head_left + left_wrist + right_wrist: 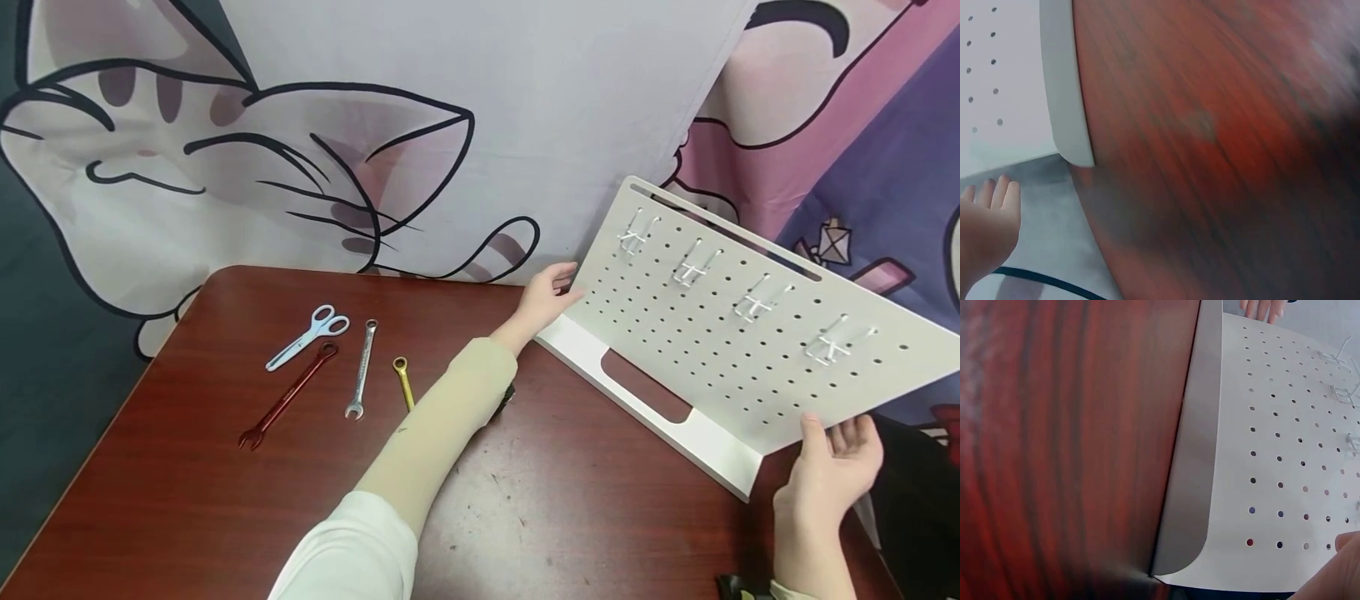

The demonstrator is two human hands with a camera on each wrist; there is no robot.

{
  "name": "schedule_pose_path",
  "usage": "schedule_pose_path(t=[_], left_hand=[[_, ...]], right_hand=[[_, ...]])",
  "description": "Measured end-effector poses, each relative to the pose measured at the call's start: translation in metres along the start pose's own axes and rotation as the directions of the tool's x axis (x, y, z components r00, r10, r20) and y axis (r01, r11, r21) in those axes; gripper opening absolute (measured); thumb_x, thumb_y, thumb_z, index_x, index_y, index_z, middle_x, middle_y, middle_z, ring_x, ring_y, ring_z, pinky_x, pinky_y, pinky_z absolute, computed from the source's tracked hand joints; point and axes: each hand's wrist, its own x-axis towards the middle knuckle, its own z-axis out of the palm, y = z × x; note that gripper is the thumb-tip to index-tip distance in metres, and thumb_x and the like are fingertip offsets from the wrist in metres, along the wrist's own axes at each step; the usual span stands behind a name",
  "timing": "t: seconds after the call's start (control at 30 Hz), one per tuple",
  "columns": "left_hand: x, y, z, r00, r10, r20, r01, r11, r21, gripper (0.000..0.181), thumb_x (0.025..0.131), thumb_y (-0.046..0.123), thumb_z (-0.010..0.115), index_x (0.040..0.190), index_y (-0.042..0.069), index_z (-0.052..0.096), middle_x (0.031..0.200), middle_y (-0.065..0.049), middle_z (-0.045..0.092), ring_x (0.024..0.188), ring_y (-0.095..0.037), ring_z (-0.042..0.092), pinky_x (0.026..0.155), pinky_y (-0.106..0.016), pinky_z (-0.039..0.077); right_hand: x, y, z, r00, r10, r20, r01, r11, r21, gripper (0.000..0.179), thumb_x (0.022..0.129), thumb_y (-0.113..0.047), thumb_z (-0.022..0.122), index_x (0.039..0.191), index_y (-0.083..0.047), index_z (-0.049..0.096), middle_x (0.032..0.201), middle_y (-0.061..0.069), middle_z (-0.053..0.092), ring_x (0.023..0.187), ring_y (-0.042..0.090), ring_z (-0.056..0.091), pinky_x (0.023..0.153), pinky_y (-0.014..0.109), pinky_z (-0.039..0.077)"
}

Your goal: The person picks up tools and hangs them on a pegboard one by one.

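Observation:
A white pegboard point(720, 333) with several metal double-prong hooks point(753, 304) stands tilted back on a flat base with an oblong cutout, at the right of the table. My left hand point(546, 302) is at its left edge, fingers nearly straight and thumb overlapping the edge. In the left wrist view, that hand's fingertips point(1007, 187) show just outside the panel. At the lower right edge, my right hand point(832, 467) is palm up, its thumb raised over the panel's front and its fingers loosely bent beside the edge. The right wrist view shows this thumb point(1347, 540) over the perforated face.
On the dark red wooden table point(585, 517) lie light blue scissors point(307, 335), a red wrench point(288, 396), a silver wrench point(363, 371) and a yellow wrench point(403, 382), partly hidden by my left arm. A printed cloth point(585, 125) hangs behind the table.

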Motion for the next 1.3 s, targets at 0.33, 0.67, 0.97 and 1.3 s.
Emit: schedule_pose_path(t=[0.33,0.67,0.97,1.3], left_hand=[[0.002,0.01,0.013,0.999,-0.031,-0.03,0.033,0.998,0.06,0.054,0.102,0.015,0.072,0.151,0.003,0.055,0.151,-0.017,0.062,0.14,-0.028,0.061,0.117,-0.027,0.049],[0.002,0.014,0.008,1.0,-0.019,0.003,0.019,0.987,0.161,0.053,0.103,0.02,0.072,0.151,0.005,0.056,0.152,-0.014,0.063,0.14,-0.027,0.061,0.119,-0.032,0.048],[-0.004,0.01,0.003,0.999,-0.013,-0.042,0.021,0.982,0.188,0.052,0.102,0.021,0.073,0.15,0.005,0.058,0.148,-0.013,0.066,0.138,-0.027,0.063,0.117,-0.033,0.05],[-0.014,-0.001,-0.024,0.994,-0.015,-0.109,0.026,0.994,0.102,0.055,0.103,0.018,0.072,0.153,0.003,0.055,0.151,-0.018,0.062,0.142,-0.03,0.06,0.119,-0.038,0.049]], right_hand=[[-0.001,0.012,0.003,0.993,-0.062,0.098,0.052,0.993,0.11,0.052,0.097,0.012,0.063,0.146,-0.004,0.054,0.128,0.006,0.061,0.118,0.014,0.06,0.093,0.012,0.056],[-0.009,0.011,0.009,0.986,-0.088,0.14,0.074,0.992,0.101,0.051,0.1,0.013,0.056,0.147,-0.008,0.05,0.141,0.002,0.059,0.145,0.017,0.048,0.12,0.02,0.04],[-0.014,0.01,0.014,0.985,-0.064,0.157,0.048,0.993,0.104,0.054,0.1,0.016,0.055,0.148,-0.008,0.051,0.141,0.0,0.059,0.148,0.017,0.045,0.121,0.019,0.039],[-0.017,0.018,0.035,0.967,-0.083,0.242,0.082,0.997,0.015,0.048,0.1,0.013,0.054,0.143,-0.009,0.055,0.136,-0.002,0.062,0.144,0.018,0.049,0.117,0.019,0.043]])
